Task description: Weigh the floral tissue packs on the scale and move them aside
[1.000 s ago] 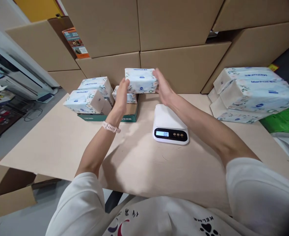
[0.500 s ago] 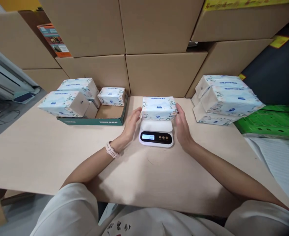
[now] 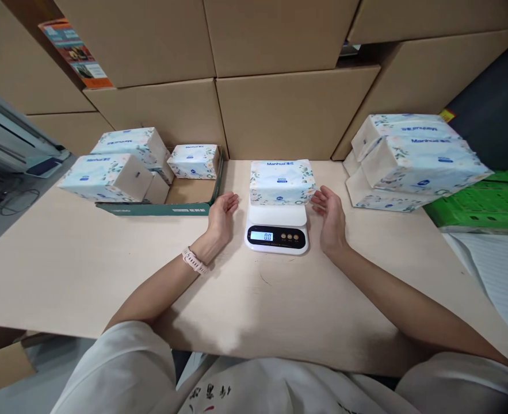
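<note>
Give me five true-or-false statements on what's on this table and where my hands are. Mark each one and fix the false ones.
1. A white-and-blue rectangular plastic-wrapped tissue pack sits on the white plastic digital scale. True.
2. The scale's lit rectangular display reads 400. False: it reads 0.0.
3. Your bare left hand is open and apart from that pack, with a pale pink band at its wrist. True.
4. Your bare right hand lies on the scale's buttons. False: it is open, to the right of the scale.
5. A shallow green cardboard tray holding similar packs stands left of the scale. True.
</note>
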Tool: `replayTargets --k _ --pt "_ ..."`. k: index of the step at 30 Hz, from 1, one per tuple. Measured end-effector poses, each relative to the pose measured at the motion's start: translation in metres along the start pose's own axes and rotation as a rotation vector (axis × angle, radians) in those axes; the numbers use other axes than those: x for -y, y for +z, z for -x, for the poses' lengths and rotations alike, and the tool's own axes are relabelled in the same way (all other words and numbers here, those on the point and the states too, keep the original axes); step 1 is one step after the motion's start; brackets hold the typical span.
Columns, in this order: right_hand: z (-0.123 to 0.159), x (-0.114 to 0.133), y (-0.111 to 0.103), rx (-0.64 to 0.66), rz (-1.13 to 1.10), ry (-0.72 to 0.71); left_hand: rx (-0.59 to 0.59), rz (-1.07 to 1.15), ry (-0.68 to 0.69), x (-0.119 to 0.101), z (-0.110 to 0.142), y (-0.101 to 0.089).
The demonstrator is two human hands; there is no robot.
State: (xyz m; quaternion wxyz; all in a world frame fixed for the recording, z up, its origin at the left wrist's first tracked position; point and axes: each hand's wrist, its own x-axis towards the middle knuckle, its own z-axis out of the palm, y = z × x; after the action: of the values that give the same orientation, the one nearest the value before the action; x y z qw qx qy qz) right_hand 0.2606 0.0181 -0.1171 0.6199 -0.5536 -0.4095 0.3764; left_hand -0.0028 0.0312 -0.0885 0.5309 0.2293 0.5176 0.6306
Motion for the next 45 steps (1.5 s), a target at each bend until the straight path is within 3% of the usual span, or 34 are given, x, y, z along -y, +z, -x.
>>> replayTargets --k 45 --pt "0.005 0.007 -0.001 0.051 -0.006 0.019 -0.055 0.064 -0.068 -0.015 0.011 0.009"
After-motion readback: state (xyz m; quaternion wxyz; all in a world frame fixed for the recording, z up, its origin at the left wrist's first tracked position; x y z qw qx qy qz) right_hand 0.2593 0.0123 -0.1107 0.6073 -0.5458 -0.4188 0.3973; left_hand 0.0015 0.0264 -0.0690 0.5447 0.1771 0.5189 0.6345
